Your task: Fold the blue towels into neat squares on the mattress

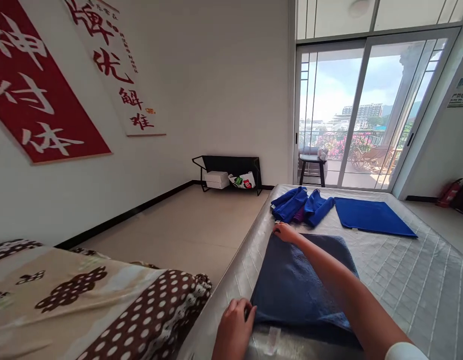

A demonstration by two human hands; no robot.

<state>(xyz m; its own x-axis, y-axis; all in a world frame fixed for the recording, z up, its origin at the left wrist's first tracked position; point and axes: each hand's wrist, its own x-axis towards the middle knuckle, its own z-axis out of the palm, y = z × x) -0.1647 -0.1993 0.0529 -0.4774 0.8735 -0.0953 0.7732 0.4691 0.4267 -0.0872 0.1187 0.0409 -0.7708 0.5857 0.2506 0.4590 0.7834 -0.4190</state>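
Note:
A dark blue cloth (pixel 291 285) lies spread on the silver quilted mattress (pixel 415 280). At its near left corner, my left hand (pixel 237 317) has its fingers curled on the edge. My right hand (pixel 286 232) reaches across the cloth and pinches the far left corner; my forearm covers part of the right side. Just beyond that hand are crumpled bright blue cloths (pixel 317 207) with a bit of purple between them. A flat bright blue cloth (pixel 372 216) lies farther right on the mattress.
Another bed with a brown polka-dot blanket (pixel 141 310) stands at the left, across a strip of floor (pixel 186 215). Against the far wall is a black rack (pixel 231 164) holding white boxes. A dark stool (pixel 312 160) stands by the sliding glass door.

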